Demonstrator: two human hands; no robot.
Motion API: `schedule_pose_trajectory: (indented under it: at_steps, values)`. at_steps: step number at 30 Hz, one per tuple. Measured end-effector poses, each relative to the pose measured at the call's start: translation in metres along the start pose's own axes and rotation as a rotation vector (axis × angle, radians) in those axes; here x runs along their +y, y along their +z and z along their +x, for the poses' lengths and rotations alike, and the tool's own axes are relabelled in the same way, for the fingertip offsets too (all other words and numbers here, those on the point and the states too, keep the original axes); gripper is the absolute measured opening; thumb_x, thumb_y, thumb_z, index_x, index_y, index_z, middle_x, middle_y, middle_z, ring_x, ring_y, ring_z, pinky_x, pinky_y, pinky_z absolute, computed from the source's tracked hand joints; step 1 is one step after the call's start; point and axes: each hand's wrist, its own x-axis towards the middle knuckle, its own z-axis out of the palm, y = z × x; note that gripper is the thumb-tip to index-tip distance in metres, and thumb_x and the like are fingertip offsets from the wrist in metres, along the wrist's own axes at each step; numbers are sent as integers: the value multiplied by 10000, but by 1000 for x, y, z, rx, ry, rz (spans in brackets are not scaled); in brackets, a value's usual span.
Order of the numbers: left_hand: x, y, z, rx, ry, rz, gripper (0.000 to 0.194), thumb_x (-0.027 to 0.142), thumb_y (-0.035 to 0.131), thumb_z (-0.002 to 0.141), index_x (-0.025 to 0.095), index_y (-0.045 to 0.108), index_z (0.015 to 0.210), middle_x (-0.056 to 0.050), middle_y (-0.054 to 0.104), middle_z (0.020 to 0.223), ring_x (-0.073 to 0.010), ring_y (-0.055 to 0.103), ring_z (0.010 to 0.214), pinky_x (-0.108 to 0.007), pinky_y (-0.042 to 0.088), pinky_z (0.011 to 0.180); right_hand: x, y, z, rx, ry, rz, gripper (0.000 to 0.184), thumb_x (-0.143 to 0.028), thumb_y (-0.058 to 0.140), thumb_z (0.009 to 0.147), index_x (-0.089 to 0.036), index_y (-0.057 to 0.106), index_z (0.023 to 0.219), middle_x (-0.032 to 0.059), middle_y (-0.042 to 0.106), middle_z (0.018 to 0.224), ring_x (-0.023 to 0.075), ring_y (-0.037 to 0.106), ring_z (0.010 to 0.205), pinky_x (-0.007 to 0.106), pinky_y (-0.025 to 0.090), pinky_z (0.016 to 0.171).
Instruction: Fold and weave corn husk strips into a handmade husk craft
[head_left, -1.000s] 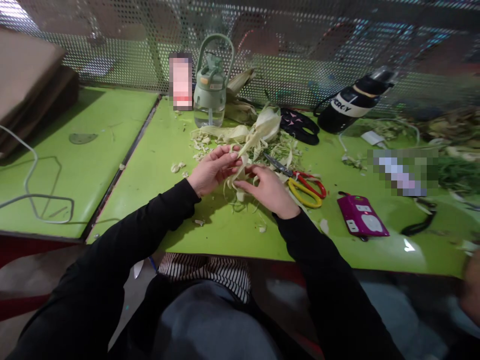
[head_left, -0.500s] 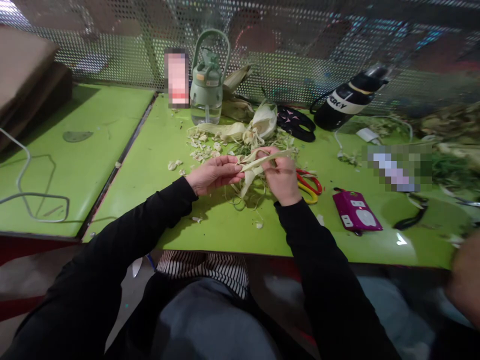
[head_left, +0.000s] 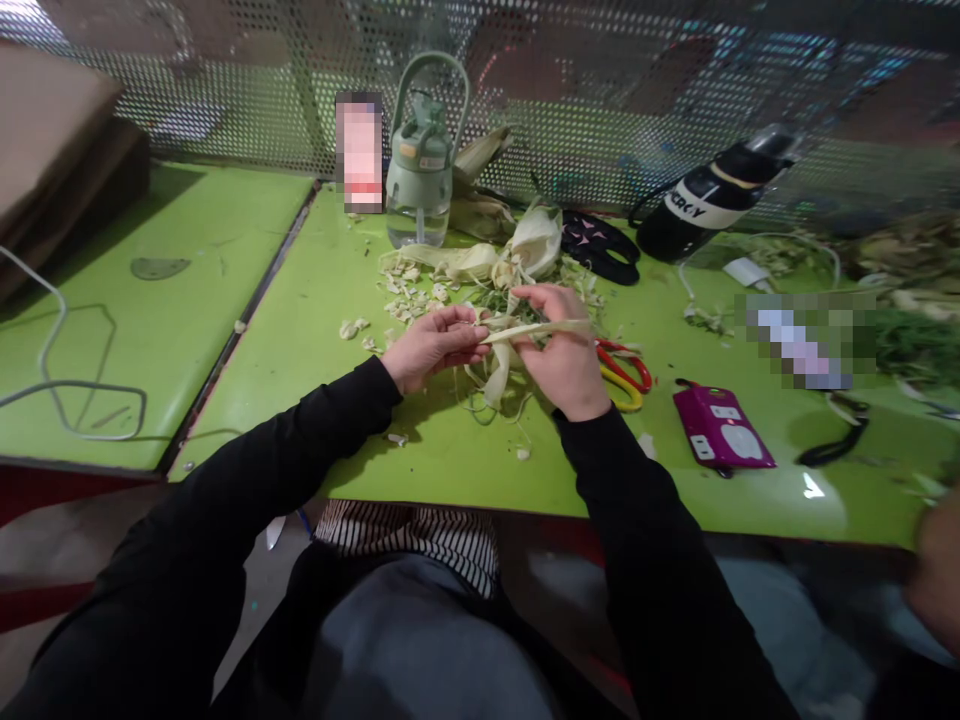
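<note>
Cream-coloured husk [head_left: 534, 331] is pinched at its left end between thumb and fingers of the left hand [head_left: 433, 347], its long axis laid left to right above the green table [head_left: 300, 320] and across the loosely curled right hand [head_left: 568, 355], whose hold on it cannot be told.

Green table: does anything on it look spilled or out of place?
Pale scraps lie loose before the green bottle, some apart from the rest, so it looks untidy; nothing looks clearly damaged.
</note>
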Motion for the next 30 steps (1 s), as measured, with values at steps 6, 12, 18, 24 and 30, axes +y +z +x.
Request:
schedule_pose_trajectory:
  at_steps: [6,12,18,24,30]
  values:
    - [-7,1,1,33,45,-53,334,-2,672,845,167,617,1128,49,701,700,-77,685,615,-208,556,689,-9,-5,0,-11,20,91,70,-250,624,897,-266,672,945,68,660,1038,260,615,972,479,514,908]
    - [-9,3,-3,-153,115,-57,325,72,751,814,170,688,1118,46,718,732,-60,677,626,-201,560,702,-16,-9,1,-8,193,322,364,-531,456,1006,-276,711,959,57,677,1044,233,619,979,424,492,926]
    - [-17,4,-7,-419,-64,137,305,273,922,667,106,721,825,-7,744,733,-68,669,645,-215,561,720,-27,-13,8,-312,302,516,380,-574,622,909,-210,713,853,17,627,803,128,512,630,299,440,602]
    - [-20,7,-9,-331,11,176,229,271,846,773,107,744,896,-50,769,871,-78,673,702,-236,548,750,-21,-11,5,-51,269,474,162,-363,635,918,-243,716,990,9,660,851,150,600,761,291,501,655]
    - [-9,8,-5,-36,205,-55,103,110,690,893,127,706,993,-4,728,795,-63,682,710,-202,547,767,-8,-23,-3,-36,-162,212,310,-200,640,881,-308,649,1172,36,626,1179,199,625,954,395,550,810]
